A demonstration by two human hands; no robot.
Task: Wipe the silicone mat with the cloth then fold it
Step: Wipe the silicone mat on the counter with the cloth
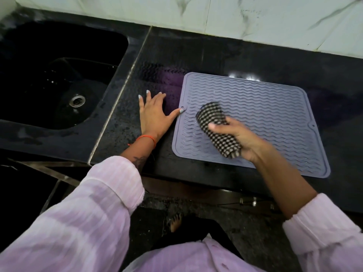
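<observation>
We see the grey-lilac rectangular silicone mat (255,114), ribbed with wavy lines, lying flat and unfolded on the black speckled stone countertop (216,55), its near edge close to the counter's front edge. On the mat rests a bunched black-and-white checked cloth (213,126), pressed against the ribs in the mat's left half.

To the left of the counter we find a black sink (59,75) sunk into the surface, with a round metal drain (77,100) at its bottom; we can make out nothing else in its basin, which is dark and glossy. Behind the counter rises a white marble-patterned tiled wall (235,16).

Our right hand (241,138) grasps the cloth, the thumb laid across its top and the fingers curled under its near end. Our left hand (155,112) lies flat on the countertop just left of the mat, fingers spread and straight, holding nothing; its thumb tip touches the mat's left edge beside a small hole in the rim. An orange thread bracelet (146,139) circles the left wrist, and pale pink striped sleeves (88,203) cover both forearms
</observation>
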